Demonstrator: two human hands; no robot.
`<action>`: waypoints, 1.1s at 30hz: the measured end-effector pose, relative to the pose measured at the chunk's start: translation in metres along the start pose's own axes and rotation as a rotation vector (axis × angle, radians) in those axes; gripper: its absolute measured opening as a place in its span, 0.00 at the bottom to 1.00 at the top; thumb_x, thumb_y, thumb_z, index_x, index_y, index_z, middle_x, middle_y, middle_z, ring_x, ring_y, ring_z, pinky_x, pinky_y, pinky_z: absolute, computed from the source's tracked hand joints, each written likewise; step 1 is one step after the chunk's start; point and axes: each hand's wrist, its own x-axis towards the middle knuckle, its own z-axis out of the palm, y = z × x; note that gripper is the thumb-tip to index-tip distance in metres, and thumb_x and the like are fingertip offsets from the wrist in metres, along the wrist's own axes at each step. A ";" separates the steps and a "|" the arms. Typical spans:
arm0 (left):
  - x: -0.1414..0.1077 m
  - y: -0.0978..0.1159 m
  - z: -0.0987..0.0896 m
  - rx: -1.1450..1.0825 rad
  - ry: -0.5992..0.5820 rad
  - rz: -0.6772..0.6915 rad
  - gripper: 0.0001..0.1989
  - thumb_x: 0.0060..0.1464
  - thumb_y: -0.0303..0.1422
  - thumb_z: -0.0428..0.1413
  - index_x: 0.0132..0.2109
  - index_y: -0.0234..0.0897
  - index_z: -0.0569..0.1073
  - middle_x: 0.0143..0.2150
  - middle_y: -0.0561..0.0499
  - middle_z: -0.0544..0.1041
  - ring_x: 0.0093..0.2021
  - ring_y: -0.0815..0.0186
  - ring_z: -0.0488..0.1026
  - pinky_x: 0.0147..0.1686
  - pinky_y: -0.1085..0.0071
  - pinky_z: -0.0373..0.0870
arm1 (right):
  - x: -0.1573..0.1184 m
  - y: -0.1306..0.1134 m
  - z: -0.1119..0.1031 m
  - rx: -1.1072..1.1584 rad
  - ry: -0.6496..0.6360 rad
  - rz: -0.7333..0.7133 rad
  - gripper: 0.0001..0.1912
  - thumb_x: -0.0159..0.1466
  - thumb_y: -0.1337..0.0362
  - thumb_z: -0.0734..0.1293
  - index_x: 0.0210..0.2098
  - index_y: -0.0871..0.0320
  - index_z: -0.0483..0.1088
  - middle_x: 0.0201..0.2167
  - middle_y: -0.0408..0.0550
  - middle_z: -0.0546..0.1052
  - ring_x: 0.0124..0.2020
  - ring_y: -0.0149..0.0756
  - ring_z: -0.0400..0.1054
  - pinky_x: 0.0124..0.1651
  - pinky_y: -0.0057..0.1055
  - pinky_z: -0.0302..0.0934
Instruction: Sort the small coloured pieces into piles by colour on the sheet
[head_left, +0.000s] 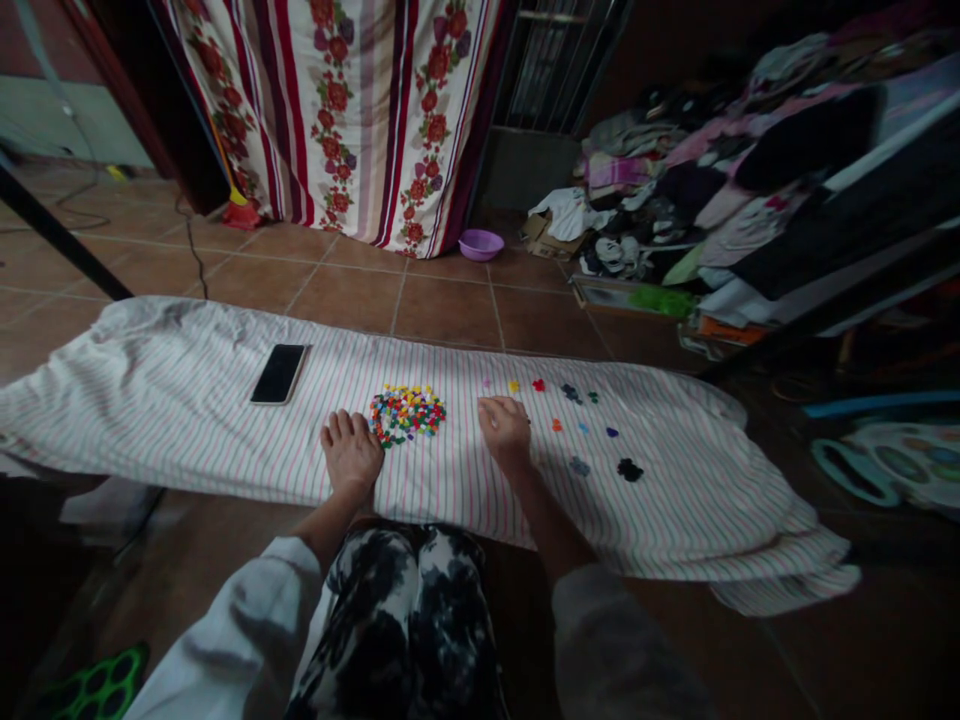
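Observation:
A pile of small mixed-colour pieces [411,412] lies on the striped cloth [450,490]. My left hand [351,450] rests flat at the pile's lower left edge, fingers spread, holding nothing. To the right of the pile, my right hand [505,428] is closed with its fingertips together over the cloth; what it holds, if anything, is too small to see. Beyond and beside it lie small sorted groups: yellow [514,386], red [538,385], grey [571,394], green [593,397], orange [556,425], light blue [583,428], dark blue [612,432], grey-blue [579,466] and black [630,469].
A phone [279,374] lies on the cloth at the left. Past the cloth are a tiled floor, a purple basin [481,244], a floral curtain [360,120] and heaped clothes [697,170]. My knees are at the near edge.

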 end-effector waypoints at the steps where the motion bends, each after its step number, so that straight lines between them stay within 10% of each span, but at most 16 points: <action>1: 0.000 0.000 0.000 -0.003 0.000 0.002 0.20 0.56 0.34 0.43 0.51 0.31 0.69 0.60 0.34 0.66 0.63 0.50 0.58 0.59 0.50 0.54 | -0.001 -0.014 0.006 0.032 -0.041 -0.019 0.15 0.65 0.61 0.59 0.41 0.57 0.76 0.39 0.52 0.74 0.42 0.40 0.64 0.49 0.36 0.59; 12: 0.000 0.001 0.000 0.013 0.040 0.002 0.19 0.58 0.34 0.42 0.50 0.32 0.70 0.57 0.35 0.68 0.62 0.50 0.60 0.59 0.51 0.55 | 0.000 -0.123 0.063 0.111 -0.451 -0.214 0.13 0.66 0.65 0.61 0.43 0.51 0.77 0.41 0.48 0.73 0.47 0.39 0.60 0.51 0.34 0.56; 33: 0.000 0.002 -0.003 -0.062 -0.012 -0.022 0.21 0.58 0.33 0.41 0.53 0.30 0.68 0.61 0.32 0.65 0.64 0.49 0.57 0.60 0.48 0.53 | 0.019 -0.147 0.086 -0.027 -0.506 -0.175 0.10 0.65 0.68 0.61 0.41 0.54 0.74 0.40 0.52 0.74 0.48 0.43 0.58 0.53 0.39 0.52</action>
